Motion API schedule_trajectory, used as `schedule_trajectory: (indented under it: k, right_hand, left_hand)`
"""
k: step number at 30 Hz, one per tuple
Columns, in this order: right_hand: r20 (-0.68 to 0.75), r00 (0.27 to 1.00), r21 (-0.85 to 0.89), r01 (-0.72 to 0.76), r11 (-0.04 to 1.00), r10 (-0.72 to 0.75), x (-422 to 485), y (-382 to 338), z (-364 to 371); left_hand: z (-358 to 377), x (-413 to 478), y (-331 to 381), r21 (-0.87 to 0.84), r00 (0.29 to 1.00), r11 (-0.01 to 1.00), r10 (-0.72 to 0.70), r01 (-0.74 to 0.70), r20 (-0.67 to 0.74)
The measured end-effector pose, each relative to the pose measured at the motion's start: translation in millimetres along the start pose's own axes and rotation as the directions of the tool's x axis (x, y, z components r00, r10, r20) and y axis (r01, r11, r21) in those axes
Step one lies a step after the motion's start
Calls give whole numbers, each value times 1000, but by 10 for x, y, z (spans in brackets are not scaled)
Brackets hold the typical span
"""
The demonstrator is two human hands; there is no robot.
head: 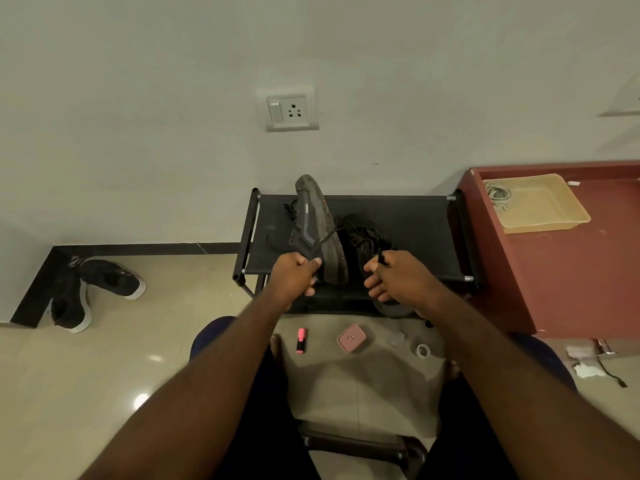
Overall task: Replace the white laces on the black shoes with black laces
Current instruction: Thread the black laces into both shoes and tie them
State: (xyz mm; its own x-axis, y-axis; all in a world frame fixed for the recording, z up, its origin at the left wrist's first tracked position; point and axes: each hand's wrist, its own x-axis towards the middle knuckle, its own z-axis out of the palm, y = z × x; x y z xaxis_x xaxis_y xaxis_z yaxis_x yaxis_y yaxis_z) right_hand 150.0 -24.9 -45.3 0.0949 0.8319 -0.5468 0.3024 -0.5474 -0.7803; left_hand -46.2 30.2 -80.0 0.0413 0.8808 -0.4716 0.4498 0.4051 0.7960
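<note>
Two black shoes lie on a low black rack (pixel 415 230). One shoe (pixel 320 230) lies on its side with its grey sole facing me. The other shoe (pixel 367 244) sits to its right, threaded with a black lace (pixel 360 226). My left hand (pixel 294 275) grips one end of that lace, which runs taut across the tipped shoe. My right hand (pixel 394 275) pinches the other lace end, its tip sticking up between my fingers. No white laces show on these shoes.
A maroon table (pixel 571 271) with a yellow tray (pixel 540 202) stands right of the rack. A second black pair with white soles (pixel 86 289) lies on the floor at left. A pink highlighter (pixel 301 340), pink box (pixel 351 337) and tape roll (pixel 423 350) lie on the floor near my knees.
</note>
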Motion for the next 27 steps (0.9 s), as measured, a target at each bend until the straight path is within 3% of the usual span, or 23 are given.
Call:
schedule_trajectory:
  k: [2, 4, 5, 6, 7, 8, 9, 10, 11, 12, 13, 14, 16, 20, 23, 25, 27]
  right_hand:
    - [-27, 1000, 106, 10, 994, -7, -28, 21, -36]
    - [-67, 998, 268, 20, 963, -2, -32, 40, -74]
    - [-93, 996, 378, 22, 926, 14, -11, 55, -91]
    - [-110, 993, 498, 20, 867, 40, 12, 68, -119]
    - [-123, 990, 603, 21, 797, 67, 36, 74, -146]
    - [-158, 983, 664, 35, 747, 94, 87, 102, -170]
    - [-233, 967, 642, 74, 763, 102, 125, 130, -183]
    - [-341, 938, 501, 126, 856, 61, 176, 191, -201]
    - [-420, 907, 270, 168, 948, -41, 210, 246, -204]
    - [-412, 895, -6, 184, 983, -170, 221, 315, -199]
    - [-320, 910, -289, 171, 942, -264, 205, 377, -178]
    - [-209, 922, -532, 172, 829, -325, 193, 459, -144]
    - [-30, 919, -782, 224, 582, -394, 184, 608, -68]
    - [87, 905, -885, 262, 385, -416, 247, 719, -25]
    - [97, 893, -904, 263, 336, -439, 320, 778, 15]
    - [-17, 861, -869, 239, 434, -509, 364, 764, 37]
    - [-251, 835, -778, 126, 615, -489, 428, 696, 22]
  left_hand:
    - [105, -241, 293, -179, 965, 984, 39, 9, 260]
    - [200, -391, 573, -258, 836, 964, 189, -59, 515]
    - [234, -406, 659, -255, 795, 960, 243, -116, 556]
    - [255, -398, 702, -215, 809, 959, 273, -185, 521]
    - [262, -352, 698, -147, 869, 955, 296, -258, 395]
    - [247, -246, 628, -40, 932, 953, 302, -300, 201]
    - [212, -111, 496, 73, 961, 958, 278, -278, 10]
    - [181, 3, 341, 135, 971, 972, 209, -194, -111]
    - [160, 91, 176, 141, 984, 986, 107, -87, -144]
    - [150, 158, 24, 119, 994, 992, -15, 28, -107]
    - [164, 214, -104, 84, 992, 990, -111, 116, -55]
    - [178, 244, -193, 42, 986, 985, -167, 168, -22]
    - [183, 303, -270, -54, 988, 987, -155, 154, -18]
    - [219, 367, -179, 50, 995, 997, 69, -65, -67]
    - [320, 444, 78, 370, 946, 897, 303, -243, -115]
    - [375, 467, 249, 645, 912, 724, 398, -245, -101]
    - [411, 473, 266, 858, 902, 466, 432, -218, -5]
